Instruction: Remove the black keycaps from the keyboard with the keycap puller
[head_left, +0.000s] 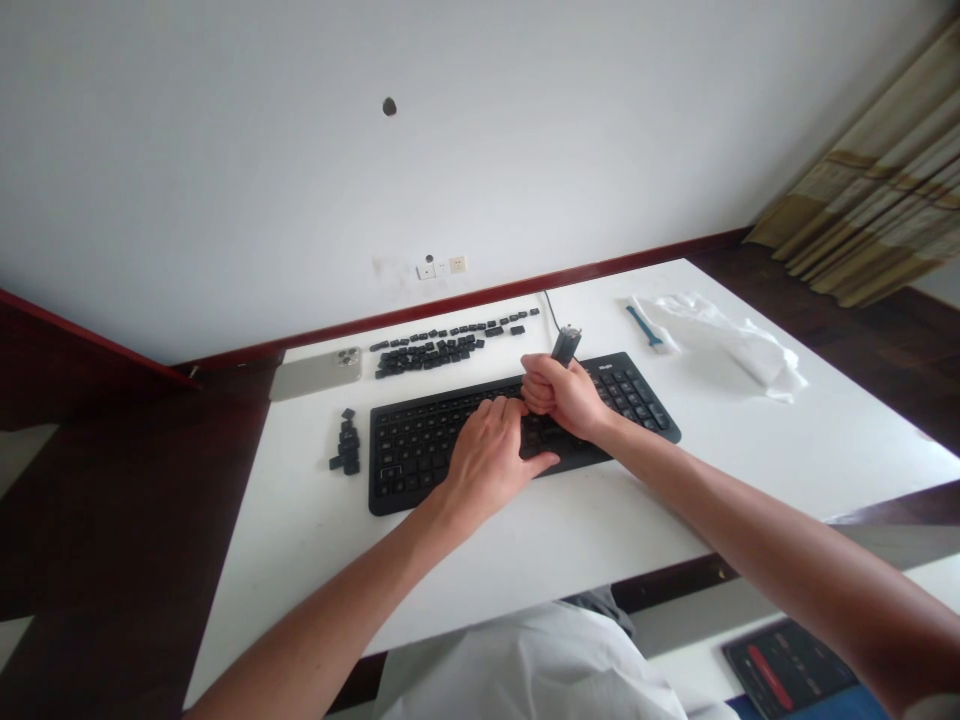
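A black keyboard (420, 440) lies on the white table, with its cable running off behind it. My left hand (491, 440) rests over the middle of the keyboard, palm down, thumb held out from the fingers. Just to its right, my right hand (564, 395) is closed in a fist around a dark grey tool handle (567, 345) that sticks up from the top of the fist. The tool's lower end is hidden by my hands, so its kind does not show. Behind the keyboard, loose black keycaps (431, 353) lie in rough rows. More loose keycaps (346, 445) sit in a small pile at its left.
A phone (319, 373) lies at the table's back left. To the right are a blue-handled brush (645, 327) and a crumpled white plastic bag (739, 345). The white table (300, 570) stands near a wall with sockets (442, 267). A dark red-marked item (780, 670) lies at lower right.
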